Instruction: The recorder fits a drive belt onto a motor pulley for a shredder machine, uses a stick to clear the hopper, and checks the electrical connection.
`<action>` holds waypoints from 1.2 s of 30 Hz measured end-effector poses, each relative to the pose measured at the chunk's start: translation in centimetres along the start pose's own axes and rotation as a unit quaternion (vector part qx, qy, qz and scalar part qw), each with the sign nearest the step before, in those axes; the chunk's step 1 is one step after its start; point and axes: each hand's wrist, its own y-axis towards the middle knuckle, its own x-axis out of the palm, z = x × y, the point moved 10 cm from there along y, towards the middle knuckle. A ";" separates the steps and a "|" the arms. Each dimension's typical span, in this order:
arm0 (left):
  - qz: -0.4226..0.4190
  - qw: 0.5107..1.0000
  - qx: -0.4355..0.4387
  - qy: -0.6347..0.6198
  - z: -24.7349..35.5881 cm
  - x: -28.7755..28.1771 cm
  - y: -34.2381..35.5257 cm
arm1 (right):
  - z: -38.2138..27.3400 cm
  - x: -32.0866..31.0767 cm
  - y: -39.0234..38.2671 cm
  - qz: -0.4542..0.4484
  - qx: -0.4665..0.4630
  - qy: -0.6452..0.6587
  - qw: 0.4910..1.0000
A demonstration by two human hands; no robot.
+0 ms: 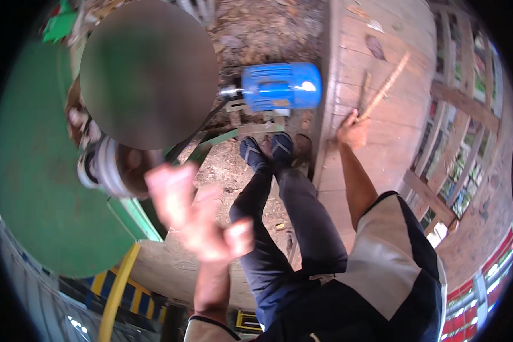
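A thin, pale wooden stick (389,81) is held at two o'clock, clamped by the fingers of the right hand (353,132). Open brown boards (396,151) are seen toward three o'clock, up to a slatted wooden frame (460,137). By the boards' edge, this hand is separated from a blue ribbed motor (280,86) at twelve. At eight, the blurred left hand (198,222) is raised, thumb and fingers apart.
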 end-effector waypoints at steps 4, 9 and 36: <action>-0.071 0.967 -0.057 -0.236 -2.1 9.0 -4.6 | -0.9 0.1 -0.7 0.016 -0.058 0.026 0.998; -0.150 0.943 -0.124 -0.269 -8.0 18.8 -10.2 | -1.2 0.2 -0.4 0.015 -0.121 0.051 0.991; 0.117 0.989 -0.013 0.086 -9.6 22.9 -10.6 | -18.6 -4.5 -3.4 0.007 -0.450 0.220 0.865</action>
